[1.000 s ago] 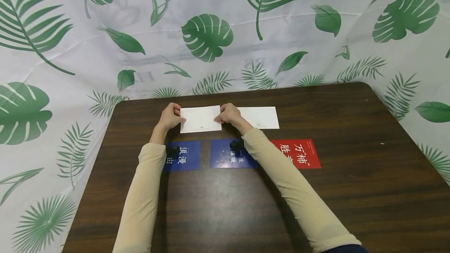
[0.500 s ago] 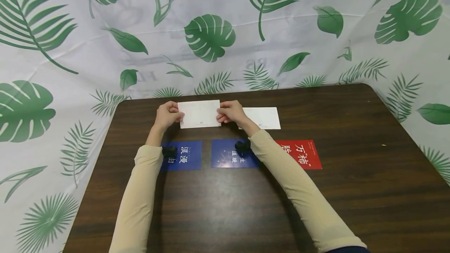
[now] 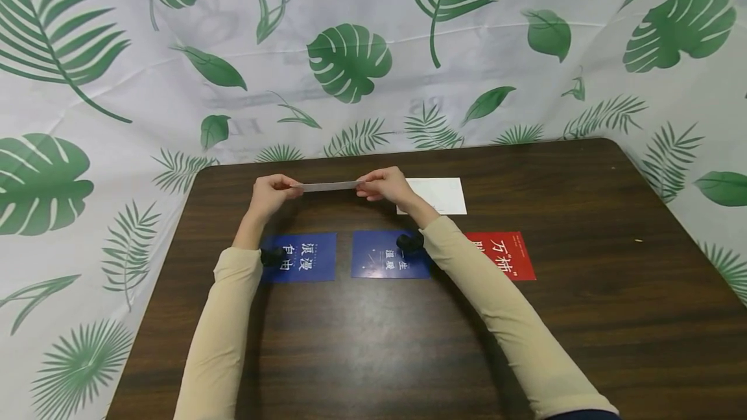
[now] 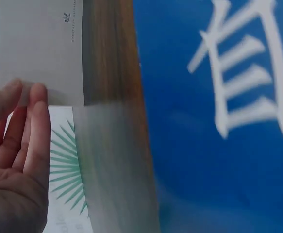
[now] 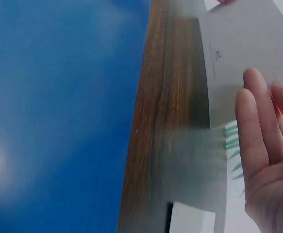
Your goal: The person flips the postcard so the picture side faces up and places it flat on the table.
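Note:
Between my two hands a white card (image 3: 330, 186) is held by its short ends, tilted so that the head view catches it almost edge-on. My left hand (image 3: 271, 194) pinches its left end between thumb and fingers. The right hand (image 3: 385, 187) pinches the other end. In the left wrist view the card's pale face (image 4: 39, 43) bears small print near one edge. A second white card (image 3: 443, 196) lies on the table just right of my right hand, partly covered by it. Nearer me lie a blue card (image 3: 318, 258), another blue card (image 3: 373, 264) and a red card (image 3: 513, 255).
The dark wooden table (image 3: 362, 355) has rounded far corners. Behind it hangs a white cloth (image 3: 397, 76) printed with green leaves. Black wrist cameras partly block the left blue card and the middle one; my right sleeve (image 3: 496, 310) crosses the red card.
The held white card has come up off the table and turned from showing its face to nearly edge-on. Both hands keep their pinch on it and have drifted slightly; the other cards stay put.

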Available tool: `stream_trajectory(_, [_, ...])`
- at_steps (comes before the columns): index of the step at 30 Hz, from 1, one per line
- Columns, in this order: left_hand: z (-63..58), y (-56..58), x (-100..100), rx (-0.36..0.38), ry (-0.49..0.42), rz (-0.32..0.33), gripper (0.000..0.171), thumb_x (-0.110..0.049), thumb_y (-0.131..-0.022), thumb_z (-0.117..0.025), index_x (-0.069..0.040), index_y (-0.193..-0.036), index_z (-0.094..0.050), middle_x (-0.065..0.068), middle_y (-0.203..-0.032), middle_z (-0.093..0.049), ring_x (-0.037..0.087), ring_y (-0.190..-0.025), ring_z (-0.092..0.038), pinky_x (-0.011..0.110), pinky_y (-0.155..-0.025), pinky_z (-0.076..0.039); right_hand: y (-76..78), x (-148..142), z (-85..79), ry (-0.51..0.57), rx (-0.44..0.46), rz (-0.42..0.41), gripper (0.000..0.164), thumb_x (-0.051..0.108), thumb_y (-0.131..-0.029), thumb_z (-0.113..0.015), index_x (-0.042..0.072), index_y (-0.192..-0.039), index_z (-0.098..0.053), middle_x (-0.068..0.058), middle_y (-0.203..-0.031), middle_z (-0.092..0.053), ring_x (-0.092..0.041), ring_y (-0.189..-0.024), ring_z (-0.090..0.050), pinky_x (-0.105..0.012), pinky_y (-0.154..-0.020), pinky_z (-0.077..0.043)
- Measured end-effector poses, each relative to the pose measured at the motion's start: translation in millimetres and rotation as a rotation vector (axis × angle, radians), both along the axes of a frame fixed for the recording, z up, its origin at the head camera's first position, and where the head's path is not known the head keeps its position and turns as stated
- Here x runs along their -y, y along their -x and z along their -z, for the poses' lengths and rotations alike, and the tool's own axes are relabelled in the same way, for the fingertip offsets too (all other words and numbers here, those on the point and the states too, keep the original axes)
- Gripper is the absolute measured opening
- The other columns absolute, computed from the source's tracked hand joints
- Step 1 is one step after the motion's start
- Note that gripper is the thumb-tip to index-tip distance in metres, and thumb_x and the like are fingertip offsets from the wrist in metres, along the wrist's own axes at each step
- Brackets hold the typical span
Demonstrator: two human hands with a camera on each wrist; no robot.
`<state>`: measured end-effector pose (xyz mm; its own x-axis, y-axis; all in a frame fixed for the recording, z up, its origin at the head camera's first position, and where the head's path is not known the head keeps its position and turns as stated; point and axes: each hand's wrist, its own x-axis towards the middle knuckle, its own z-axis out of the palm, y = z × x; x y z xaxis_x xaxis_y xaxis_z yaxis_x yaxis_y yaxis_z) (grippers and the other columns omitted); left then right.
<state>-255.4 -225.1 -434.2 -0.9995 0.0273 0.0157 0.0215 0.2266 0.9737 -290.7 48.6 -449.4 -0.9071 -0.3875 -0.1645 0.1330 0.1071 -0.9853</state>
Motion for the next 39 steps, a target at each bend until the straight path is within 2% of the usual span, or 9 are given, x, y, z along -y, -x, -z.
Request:
stream_trajectory(5, [7.8,-1.3,9,0.002,0.110,0.075,0.015,0.009,-0.083,-0.062,0.016,-0.096,-0.066,0.019,-0.091,-0.070,0.001,-0.069,-0.063,0.016,-0.065,-0.050,-2.6,-7,0.3,-0.049,0.011,-0.092,0.022,0.001,-0.091,-0.057,-0.009,-0.109,-0.064,-0.022,-0.107,-0.066,-0.024,-0.090,-0.068,-0.035,-0.074,-0.054])
stream_trajectory(11, [14.9,-2.3,12,0.034,0.242,0.104,0.017,0.001,-0.084,-0.065,0.010,-0.098,-0.069,0.026,-0.102,-0.066,0.002,-0.075,-0.057,0.016,-0.065,-0.045,-5.4,-10,4.8,-0.160,0.050,-0.152,0.025,0.003,-0.090,-0.056,-0.006,-0.111,-0.065,-0.018,-0.117,-0.063,-0.023,-0.090,-0.068,-0.034,-0.071,-0.055])
stream_trajectory(14, [16.3,-3.3,10,0.050,0.298,0.109,0.017,-0.001,-0.084,-0.066,0.008,-0.098,-0.070,0.025,-0.103,-0.066,0.004,-0.076,-0.057,0.016,-0.066,-0.044,-6.4,-10,7.8,-0.223,0.015,-0.186,0.025,0.005,-0.089,-0.060,-0.005,-0.111,-0.066,-0.018,-0.110,-0.066,-0.021,-0.084,-0.068,-0.033,-0.069,-0.055])
stream_trajectory(17, [17.1,-3.8,7,0.056,0.345,0.101,0.016,-0.001,-0.083,-0.067,0.006,-0.097,-0.071,0.022,-0.101,-0.067,0.006,-0.075,-0.058,0.018,-0.065,-0.045,-7.7,-8,9.2,-0.264,-0.029,-0.197,0.024,0.003,-0.086,-0.064,-0.005,-0.108,-0.067,-0.017,-0.093,-0.070,-0.017,-0.074,-0.067,-0.030,-0.064,-0.055])
stream_trajectory(21, [18.1,-2.7,4,0.033,0.397,0.099,0.015,-0.001,-0.082,-0.068,0.005,-0.095,-0.071,0.021,-0.097,-0.068,0.007,-0.070,-0.058,0.019,-0.061,-0.045,-9.1,-5,9.5,-0.263,-0.052,-0.183,0.022,-0.002,-0.083,-0.064,-0.008,-0.103,-0.066,-0.012,-0.069,-0.067,-0.014,-0.059,-0.064,-0.026,-0.055,-0.053])
stream_trajectory(23, [18.5,-2.2,3,0.027,0.413,0.099,0.015,-0.001,-0.081,-0.068,0.005,-0.094,-0.071,0.020,-0.097,-0.069,0.006,-0.069,-0.058,0.019,-0.060,-0.045,-9.4,-4,10.3,-0.252,-0.051,-0.183,0.022,-0.004,-0.082,-0.063,-0.010,-0.103,-0.064,-0.009,-0.063,-0.064,-0.013,-0.056,-0.062,-0.024,-0.053,-0.052])
stream_trajectory(27, [18.6,-1.6,2,0.024,0.434,0.097,0.015,0.000,-0.081,-0.068,0.005,-0.094,-0.071,0.020,-0.096,-0.069,0.006,-0.071,-0.058,0.019,-0.062,-0.044,-9.0,-2,11.3,-0.248,-0.043,-0.181,0.022,-0.006,-0.082,-0.063,-0.011,-0.103,-0.063,-0.006,-0.061,-0.062,-0.012,-0.054,-0.061,-0.023,-0.051,-0.051])
stream_trajectory(35, [17.7,-1.0,-1,-0.006,0.505,0.116,0.016,0.002,-0.078,-0.070,0.005,-0.093,-0.072,0.019,-0.089,-0.070,0.017,-0.074,-0.060,0.021,-0.064,-0.044,-7.8,2,8.7,-0.322,-0.056,-0.182,0.021,-0.006,-0.078,-0.066,-0.009,-0.100,-0.066,-0.007,-0.060,-0.061,-0.011,-0.048,-0.058,-0.023,-0.048,-0.050])
stream_trajectory(39, [18.0,-0.9,-1,-0.003,0.504,0.112,0.016,0.002,-0.077,-0.070,0.005,-0.093,-0.071,0.019,-0.089,-0.070,0.015,-0.072,-0.059,0.020,-0.063,-0.044,-8.1,4,7.6,-0.375,-0.060,-0.177,0.020,-0.004,-0.077,-0.068,-0.006,-0.097,-0.068,-0.005,-0.059,-0.060,-0.010,-0.046,-0.056,-0.023,-0.047,-0.049])
